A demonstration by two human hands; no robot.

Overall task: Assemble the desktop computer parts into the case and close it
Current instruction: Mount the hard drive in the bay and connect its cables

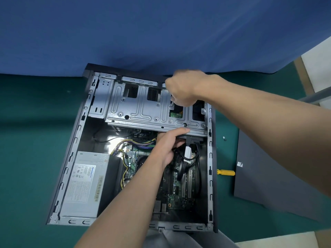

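Fastening the drive cage (139,108): right hand (182,90) clenches a screwdriver (172,102) atop it, left hand (168,145) grips its near edge (next, likely another screw).

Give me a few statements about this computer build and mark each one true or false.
1. The side panel is fitted on the case. False: it lies flat on the mat to the right of the open case.
2. The right hand grips a tool whose tip meets the drive cage. True.
3. The power supply sits in the case's near left corner. True.
4. The left hand holds the yellow-handled screwdriver. False: that screwdriver lies on the mat beside the case, and the left hand grips the near edge of the drive cage.
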